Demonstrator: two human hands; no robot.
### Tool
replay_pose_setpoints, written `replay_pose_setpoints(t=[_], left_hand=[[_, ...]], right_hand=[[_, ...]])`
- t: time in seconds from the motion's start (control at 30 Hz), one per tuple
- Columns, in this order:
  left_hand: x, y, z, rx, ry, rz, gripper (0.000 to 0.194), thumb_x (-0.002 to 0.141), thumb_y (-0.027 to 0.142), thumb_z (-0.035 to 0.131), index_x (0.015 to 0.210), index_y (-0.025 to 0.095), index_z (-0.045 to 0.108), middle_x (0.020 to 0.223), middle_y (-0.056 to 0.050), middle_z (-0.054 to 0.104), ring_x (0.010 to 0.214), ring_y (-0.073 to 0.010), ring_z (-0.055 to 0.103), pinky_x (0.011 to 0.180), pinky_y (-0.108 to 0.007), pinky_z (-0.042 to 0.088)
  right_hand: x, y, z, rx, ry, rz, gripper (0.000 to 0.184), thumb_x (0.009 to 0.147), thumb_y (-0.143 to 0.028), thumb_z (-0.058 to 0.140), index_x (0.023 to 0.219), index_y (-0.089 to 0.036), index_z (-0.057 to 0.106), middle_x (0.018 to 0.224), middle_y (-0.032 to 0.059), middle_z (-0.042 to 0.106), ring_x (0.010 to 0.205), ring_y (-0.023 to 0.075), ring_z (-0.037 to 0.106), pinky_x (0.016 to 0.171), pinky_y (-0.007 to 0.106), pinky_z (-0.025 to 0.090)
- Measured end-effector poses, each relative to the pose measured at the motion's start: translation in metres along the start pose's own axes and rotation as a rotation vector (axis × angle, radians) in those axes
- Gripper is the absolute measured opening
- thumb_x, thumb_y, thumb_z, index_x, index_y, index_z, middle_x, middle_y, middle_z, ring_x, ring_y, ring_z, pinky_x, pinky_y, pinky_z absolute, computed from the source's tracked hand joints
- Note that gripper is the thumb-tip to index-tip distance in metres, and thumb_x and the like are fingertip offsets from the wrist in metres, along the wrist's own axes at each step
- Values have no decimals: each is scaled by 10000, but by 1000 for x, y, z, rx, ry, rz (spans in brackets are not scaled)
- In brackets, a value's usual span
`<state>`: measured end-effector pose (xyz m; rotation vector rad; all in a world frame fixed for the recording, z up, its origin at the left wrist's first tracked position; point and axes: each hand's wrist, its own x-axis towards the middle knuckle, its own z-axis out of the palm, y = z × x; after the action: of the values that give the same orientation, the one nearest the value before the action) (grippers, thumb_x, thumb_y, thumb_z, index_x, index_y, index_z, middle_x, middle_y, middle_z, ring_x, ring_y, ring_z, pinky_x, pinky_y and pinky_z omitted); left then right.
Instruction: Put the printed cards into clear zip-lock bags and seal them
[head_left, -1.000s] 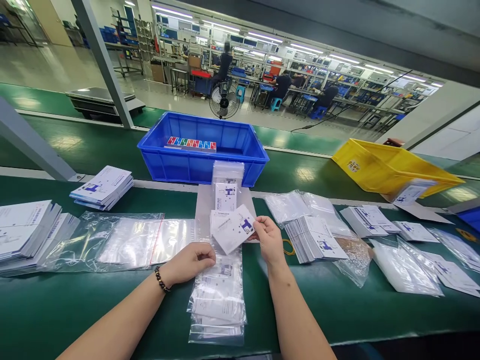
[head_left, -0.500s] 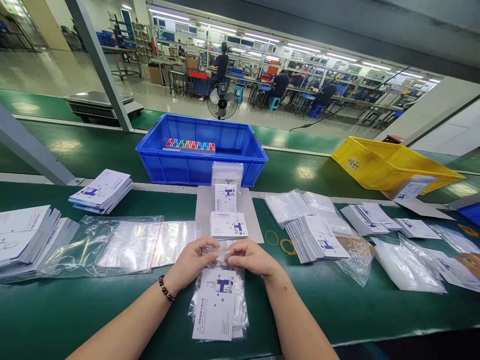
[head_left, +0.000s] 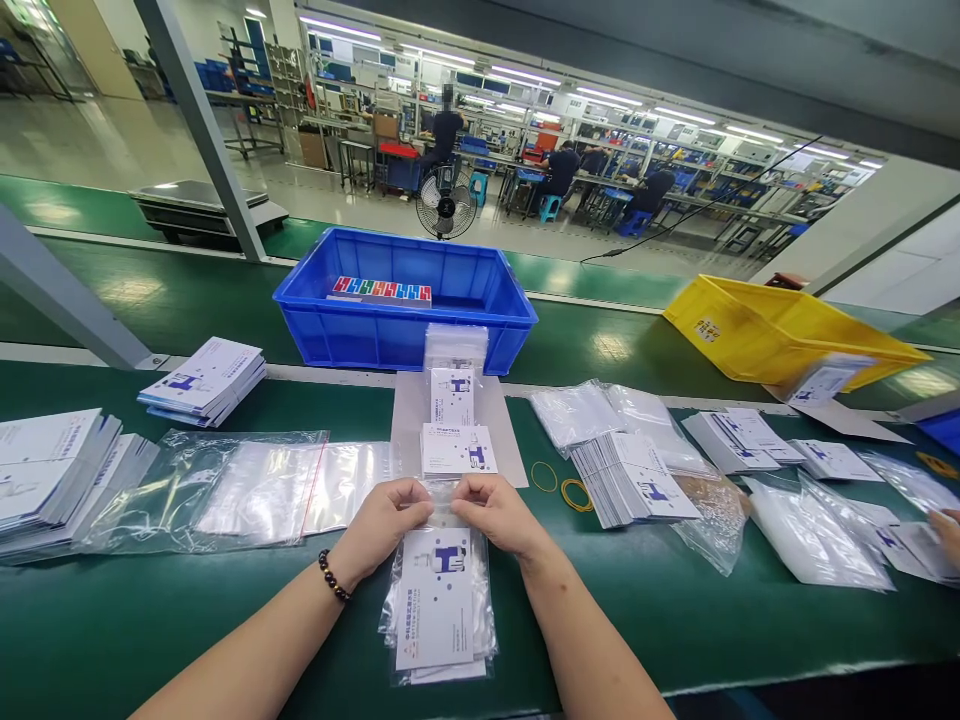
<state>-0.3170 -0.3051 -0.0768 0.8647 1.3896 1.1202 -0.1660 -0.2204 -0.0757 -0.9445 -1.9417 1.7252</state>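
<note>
My left hand (head_left: pixel 394 520) and my right hand (head_left: pixel 495 515) pinch the top end of a clear plastic bag (head_left: pixel 480 600), one at each side. A white printed booklet (head_left: pixel 435 625) with a purple picture lies inside the bag, over more bagged booklets. Just beyond my fingertips sits a small stack of booklets (head_left: pixel 454 452), laid crosswise on a grey board (head_left: pixel 510 450). Behind it, a bagged booklet (head_left: pixel 452 395) leans toward the blue bin.
The blue bin (head_left: pixel 405 335) stands at the back, a yellow bin (head_left: pixel 780 325) to its right. Clear bags (head_left: pixel 262 490) and booklet stacks (head_left: pixel 49 470) lie left. On the right are rubber bands (head_left: pixel 576 494), another booklet stack (head_left: pixel 634 480) and a co-worker's hand (head_left: pixel 946 535).
The booklet in the bag sits slightly closer to my fingers and straighter. My hands have hardly moved and still pinch the bag's top. The co-worker's hand at the right edge has shifted.
</note>
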Motion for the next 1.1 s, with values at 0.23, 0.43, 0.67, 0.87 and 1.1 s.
replay_pose_setpoints(t=[0.23, 0.43, 0.67, 0.87, 1.1], left_hand=[[1, 0, -1, 29, 40, 85, 198, 667, 331, 560, 617, 149, 499, 556, 38, 472, 526, -90, 427, 494, -200, 353], [0, -1, -1, 100, 45, 116, 176, 670, 309, 549, 605, 151, 503, 566, 35, 470, 539, -96, 428, 519, -210, 358], [0, -1, 4, 226, 5, 135, 209, 679, 323, 539, 567, 149, 508, 564, 16, 523, 556, -113, 472, 561, -233, 397], [-15, 13, -11, 522, 200, 339, 253, 708, 379, 551, 874, 193, 595, 916, -55, 604, 885, -204, 515, 802, -346, 407], [-100, -9, -13, 160, -267, -37, 388, 744, 521, 478, 804, 162, 614, 680, -45, 621, 629, -153, 539, 614, -262, 434]], right_hand=[[1, -4, -2, -3, 34, -24, 106, 641, -216, 566, 573, -151, 518, 573, -23, 491, 545, 85, 416, 514, 204, 335], [0, -5, 6, -95, 52, -62, 101, 657, -191, 541, 568, -155, 509, 564, -31, 484, 540, 83, 415, 523, 207, 343], [-3, -7, 16, -303, 40, -149, 116, 704, -155, 518, 589, -156, 531, 598, -20, 509, 558, 91, 446, 522, 206, 354], [-6, -4, 11, -636, 44, -278, 81, 768, -165, 488, 718, -165, 551, 757, 25, 575, 735, 144, 518, 668, 266, 398], [-15, -8, 14, -1009, -119, -200, 163, 749, -180, 546, 902, -139, 582, 963, 114, 603, 919, 240, 515, 786, 359, 385]])
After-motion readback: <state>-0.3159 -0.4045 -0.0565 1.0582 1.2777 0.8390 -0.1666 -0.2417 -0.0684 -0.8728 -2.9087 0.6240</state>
